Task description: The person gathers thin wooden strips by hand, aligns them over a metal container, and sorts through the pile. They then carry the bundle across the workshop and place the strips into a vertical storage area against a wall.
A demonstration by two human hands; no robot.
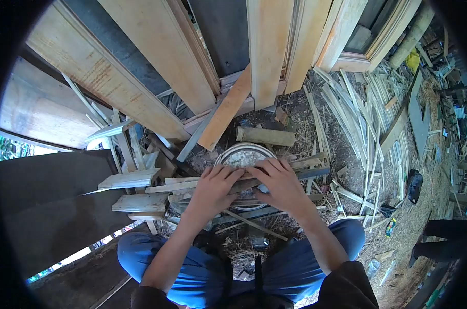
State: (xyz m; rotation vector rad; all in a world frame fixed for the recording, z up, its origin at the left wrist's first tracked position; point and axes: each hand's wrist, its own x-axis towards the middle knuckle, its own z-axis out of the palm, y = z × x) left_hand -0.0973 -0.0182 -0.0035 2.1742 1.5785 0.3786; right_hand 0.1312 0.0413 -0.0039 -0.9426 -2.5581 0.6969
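Observation:
Both of my hands are on a weathered wooden strip (245, 185) lying crosswise in front of me. My left hand (211, 188) curls over it from above, fingers forward, thumb on the near side. A short way to the right, my right hand (279, 184) has its fingers bent over the same strip, its thumb also toward me. The undersides of both hands are hidden. Below and beyond the hands is a round, pale-rimmed container (244, 153). More strips, among them a dark one (312, 173), lie alongside across it.
Wooden door frames (269, 51) lean ahead. A loose board (226, 108) slants down from them, and a short log (266, 136) lies below. Thin wood strips (357, 123) are heaped at right. Moulded wooden pieces (130, 179) stack at left. Another person's dark-clothed legs (445, 239) show far right.

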